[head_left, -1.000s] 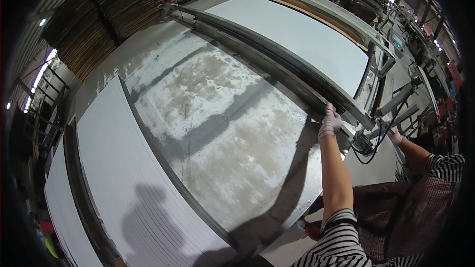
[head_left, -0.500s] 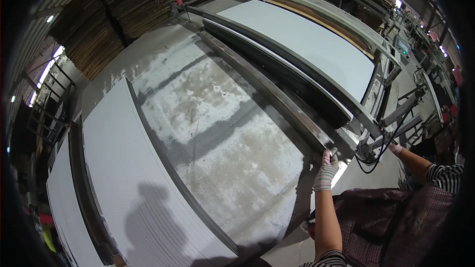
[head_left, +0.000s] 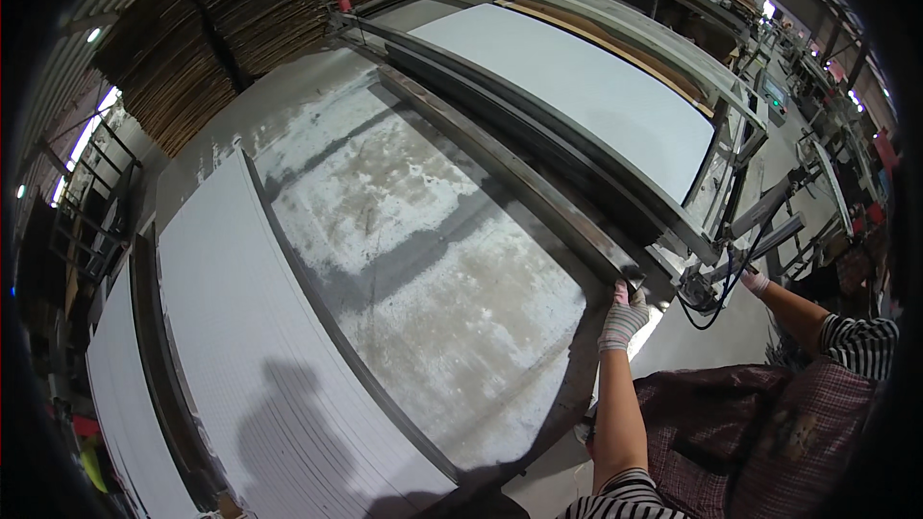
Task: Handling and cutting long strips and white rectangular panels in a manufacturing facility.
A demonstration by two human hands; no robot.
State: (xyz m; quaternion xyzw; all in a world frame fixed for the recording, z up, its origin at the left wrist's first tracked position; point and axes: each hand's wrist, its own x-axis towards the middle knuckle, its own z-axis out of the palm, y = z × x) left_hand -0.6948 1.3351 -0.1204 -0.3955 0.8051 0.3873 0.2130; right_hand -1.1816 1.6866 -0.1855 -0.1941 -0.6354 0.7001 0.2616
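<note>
My left hand (head_left: 625, 317), in a striped knit glove, is closed around the near end of a long, worn metal bar (head_left: 514, 168). The bar runs away from me beside a wide metal frame (head_left: 577, 144). Farther right, my right hand (head_left: 756, 282), also gloved, is at the frame's near corner by a black cable (head_left: 713, 325). Its fingers look curled, but the metal parts there partly hide them, and what they hold cannot be made out. Within the frame lies a large white sheet (head_left: 586, 86).
To the left, a broad stack of white boards (head_left: 231, 298) stands behind a dark rail (head_left: 336, 327). Stained grey-white floor (head_left: 461, 327) lies between rail and bar. Brown sheets (head_left: 212, 29) are piled high at the back. A control box (head_left: 773, 96) stands at right.
Both hands, the bar's near end and the frame appear slightly farther left in the view. My left hand and the bar's end are also a little higher. The left grip stays closed.
</note>
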